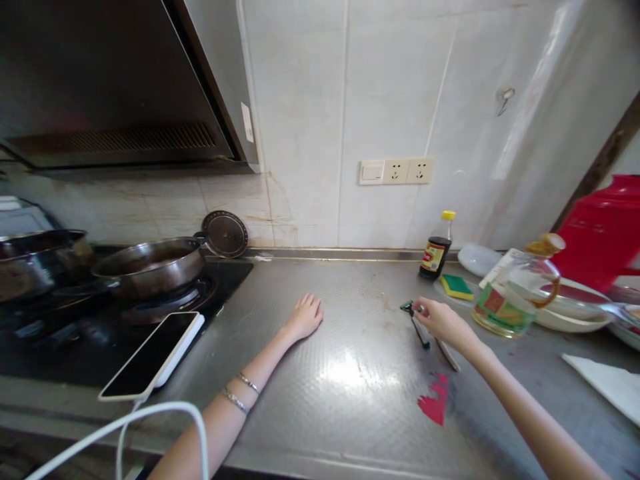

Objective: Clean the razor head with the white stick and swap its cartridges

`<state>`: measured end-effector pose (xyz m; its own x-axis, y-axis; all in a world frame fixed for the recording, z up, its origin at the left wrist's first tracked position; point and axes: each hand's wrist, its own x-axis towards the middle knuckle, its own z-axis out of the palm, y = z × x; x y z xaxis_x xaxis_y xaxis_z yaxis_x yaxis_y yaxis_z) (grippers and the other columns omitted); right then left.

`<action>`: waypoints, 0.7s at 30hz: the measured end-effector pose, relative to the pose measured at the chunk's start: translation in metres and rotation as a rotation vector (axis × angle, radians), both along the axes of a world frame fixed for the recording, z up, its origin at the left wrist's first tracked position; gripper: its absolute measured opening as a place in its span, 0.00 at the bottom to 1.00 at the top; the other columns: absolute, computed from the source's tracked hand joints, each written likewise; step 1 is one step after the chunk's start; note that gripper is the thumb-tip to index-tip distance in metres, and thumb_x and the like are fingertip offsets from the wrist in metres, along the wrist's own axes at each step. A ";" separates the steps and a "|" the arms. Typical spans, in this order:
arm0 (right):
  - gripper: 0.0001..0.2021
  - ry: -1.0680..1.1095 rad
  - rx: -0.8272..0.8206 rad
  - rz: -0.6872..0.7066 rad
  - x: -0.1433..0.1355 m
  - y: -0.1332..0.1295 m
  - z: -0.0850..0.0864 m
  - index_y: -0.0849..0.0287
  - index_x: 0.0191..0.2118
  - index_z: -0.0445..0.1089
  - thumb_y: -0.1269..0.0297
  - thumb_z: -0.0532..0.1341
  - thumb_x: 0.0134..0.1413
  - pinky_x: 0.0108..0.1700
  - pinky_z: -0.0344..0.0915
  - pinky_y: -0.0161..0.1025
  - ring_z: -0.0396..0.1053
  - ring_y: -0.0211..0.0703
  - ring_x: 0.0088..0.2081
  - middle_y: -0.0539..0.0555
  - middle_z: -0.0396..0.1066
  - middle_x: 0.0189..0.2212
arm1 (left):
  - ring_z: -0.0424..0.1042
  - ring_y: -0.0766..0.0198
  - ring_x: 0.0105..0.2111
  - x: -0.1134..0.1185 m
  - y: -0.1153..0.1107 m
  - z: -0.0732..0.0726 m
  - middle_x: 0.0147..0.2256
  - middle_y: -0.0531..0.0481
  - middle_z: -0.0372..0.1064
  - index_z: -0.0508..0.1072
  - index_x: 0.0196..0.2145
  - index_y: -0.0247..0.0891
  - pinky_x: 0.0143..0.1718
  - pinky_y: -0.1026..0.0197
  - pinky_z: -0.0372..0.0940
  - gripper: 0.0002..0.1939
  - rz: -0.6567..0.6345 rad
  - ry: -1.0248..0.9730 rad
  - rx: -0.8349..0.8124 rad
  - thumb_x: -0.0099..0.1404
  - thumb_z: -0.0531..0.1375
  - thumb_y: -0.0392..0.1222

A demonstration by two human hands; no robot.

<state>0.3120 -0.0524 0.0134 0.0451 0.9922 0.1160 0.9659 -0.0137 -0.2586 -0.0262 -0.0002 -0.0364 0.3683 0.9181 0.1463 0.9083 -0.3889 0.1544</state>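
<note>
My left hand (305, 317) lies flat on the metal counter (345, 413), its fingers spread and nothing in it. On the right, my right hand (440, 321) is closed, fingertips pinched at the upper end of a small dark-green razor-like tool (420, 332). A thin grey stick (448, 355) extends from beneath this hand toward the front; whether the fingers also touch it is hidden. Nearer the front edge lies a torn red piece (435, 401). Behind the right hand are a green and yellow sponge (457, 287) and a dark sauce bottle (436, 249).
At left, a steel pan (155, 268) sits on the black stove (90, 333), with a phone (153, 357) and white cable in front. At right stand a glass jug (510, 300), bowls (575, 321) and a red thermos (603, 230). A white sheet (607, 383) lies nearby.
</note>
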 end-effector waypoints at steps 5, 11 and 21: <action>0.15 0.019 -0.288 -0.058 0.005 -0.009 -0.005 0.64 0.30 0.69 0.58 0.51 0.54 0.25 0.57 0.34 0.69 0.43 0.22 0.58 0.71 0.19 | 0.46 0.53 0.61 0.001 0.000 0.000 0.60 0.37 0.50 0.58 0.57 0.31 0.59 0.52 0.44 0.26 0.006 -0.015 0.004 0.66 0.43 0.47; 0.15 -0.020 -0.315 -0.034 -0.004 -0.006 -0.004 0.64 0.23 0.68 0.63 0.51 0.54 0.27 0.59 0.34 0.70 0.44 0.23 0.60 0.71 0.20 | 0.48 0.54 0.60 -0.001 0.000 -0.002 0.60 0.38 0.50 0.59 0.57 0.32 0.59 0.53 0.45 0.26 0.006 -0.022 0.022 0.66 0.44 0.47; 0.12 -0.056 -0.437 0.013 0.000 0.008 -0.007 0.66 0.24 0.69 0.65 0.53 0.51 0.25 0.59 0.35 0.70 0.45 0.24 0.60 0.70 0.20 | 0.47 0.53 0.61 -0.002 0.000 -0.002 0.60 0.37 0.50 0.59 0.57 0.31 0.59 0.52 0.45 0.26 -0.003 -0.031 0.015 0.65 0.43 0.46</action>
